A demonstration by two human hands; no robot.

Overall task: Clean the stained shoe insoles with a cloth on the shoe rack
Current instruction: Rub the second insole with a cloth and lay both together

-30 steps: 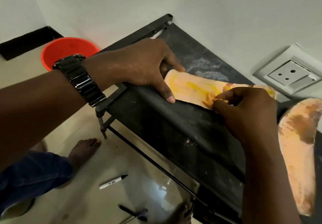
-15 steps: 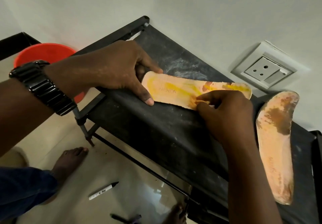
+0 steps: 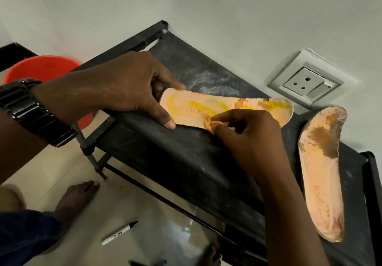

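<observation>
Insole (image 3: pixel 206 107) is lying on rack (image 3: pixel 165 162); left hand (image 3: pixel 128 88) is gripping its left end, right hand (image 3: pixel 252 137) is pinching cloth (image 3: pixel 209 124) against its near edge.

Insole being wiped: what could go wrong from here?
1. The left hand grips only the heel end of the insole; the right hand rubbing with the cloth could buckle or shift the free toe end.
2. The cloth looks small and stained yellow, so it may smear rather than lift.
3. The second insole lies unheld on the shoe rack; hard scrubbing might shake it out of place.
</observation>
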